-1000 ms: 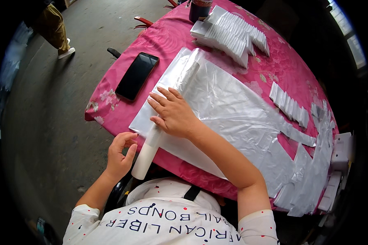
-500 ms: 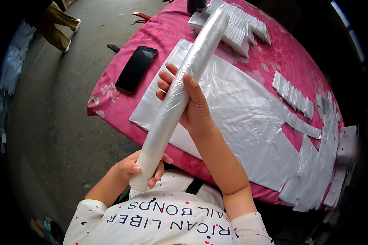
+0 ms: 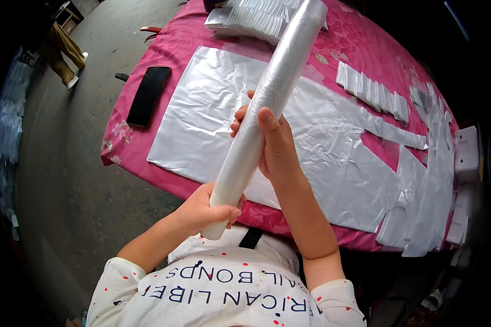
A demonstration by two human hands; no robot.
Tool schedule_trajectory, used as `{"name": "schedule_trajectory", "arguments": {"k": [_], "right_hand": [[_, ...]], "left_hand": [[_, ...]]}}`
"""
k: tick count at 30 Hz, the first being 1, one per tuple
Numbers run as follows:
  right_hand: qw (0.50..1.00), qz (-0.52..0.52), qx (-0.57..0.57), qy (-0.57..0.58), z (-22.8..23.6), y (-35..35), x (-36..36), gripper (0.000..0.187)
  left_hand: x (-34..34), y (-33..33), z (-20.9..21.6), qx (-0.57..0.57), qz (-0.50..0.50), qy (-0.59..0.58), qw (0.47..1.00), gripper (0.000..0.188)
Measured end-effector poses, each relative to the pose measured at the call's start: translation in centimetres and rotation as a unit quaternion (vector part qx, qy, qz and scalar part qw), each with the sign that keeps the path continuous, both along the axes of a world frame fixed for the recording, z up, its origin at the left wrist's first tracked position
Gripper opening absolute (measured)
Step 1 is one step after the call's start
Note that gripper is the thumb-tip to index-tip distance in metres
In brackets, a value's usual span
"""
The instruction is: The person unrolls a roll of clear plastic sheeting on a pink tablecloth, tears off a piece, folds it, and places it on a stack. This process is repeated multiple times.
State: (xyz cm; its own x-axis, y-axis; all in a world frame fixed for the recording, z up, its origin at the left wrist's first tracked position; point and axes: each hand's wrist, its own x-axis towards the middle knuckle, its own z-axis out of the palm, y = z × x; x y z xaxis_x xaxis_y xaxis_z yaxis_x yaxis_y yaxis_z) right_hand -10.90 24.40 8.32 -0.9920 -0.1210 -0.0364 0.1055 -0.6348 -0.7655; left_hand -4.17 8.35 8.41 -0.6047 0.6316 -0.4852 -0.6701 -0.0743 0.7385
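A long roll of clear plastic film (image 3: 281, 79) is held slantwise above the table, its top end pointing far and to the right. My left hand (image 3: 206, 210) is closed round its lower end, near my lap. Higher up, my right hand (image 3: 273, 144) wraps the middle of the roll, thumb on the near side and fingertips showing at the left. Beneath the roll, a stack of flat white plastic bags (image 3: 196, 109) is spread over the table, with cut handle shapes at its right end. Part of that stack is hidden by the roll and my right arm.
A pink flowered cloth covers the table (image 3: 128, 136). A black phone (image 3: 149, 97) lies at its left. Folded white packs (image 3: 251, 19) are piled at the far side, and a smaller row of packs (image 3: 371, 90) lies right. Beyond the table, a person's legs (image 3: 63, 52) show.
The view has shifted, so the table's things appear further left. My left hand has closed more fully round the roll's lower end, and the roll has moved up and right in the view.
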Motion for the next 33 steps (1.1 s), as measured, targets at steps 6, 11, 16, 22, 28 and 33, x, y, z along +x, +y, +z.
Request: {"name": "schedule_trajectory", "arguments": {"k": [6,11,16,22,28,33], "right_hand": [[0.996,-0.037,0.079,0.012,-0.4,1.4,1.3,0.084],[0.985,-0.091,0.145,0.028,0.3,2.2,3.1,0.065],[0.995,-0.038,0.09,-0.035,0.0,3.5,4.8,0.035],[0.997,-0.001,0.076,-0.032,-0.3,4.6,5.0,0.021],[0.997,0.008,0.041,-0.058,-1.5,4.5,5.2,0.024],[0.995,0.018,0.094,-0.033,-1.1,4.2,5.5,0.047]], "left_hand": [[0.2,1.3,0.6,-0.072,-0.002,0.051,0.996,0.029],[-0.5,2.2,1.0,-0.159,0.015,0.145,0.976,0.033],[-0.6,2.8,0.9,-0.139,0.021,0.128,0.982,0.035],[-0.3,2.8,0.7,-0.086,0.041,0.055,0.994,0.036],[0.4,2.8,-0.2,-0.021,0.036,-0.002,0.999,0.042],[-0.3,2.6,-0.8,0.11,-0.084,-0.024,0.99,0.056]]}}
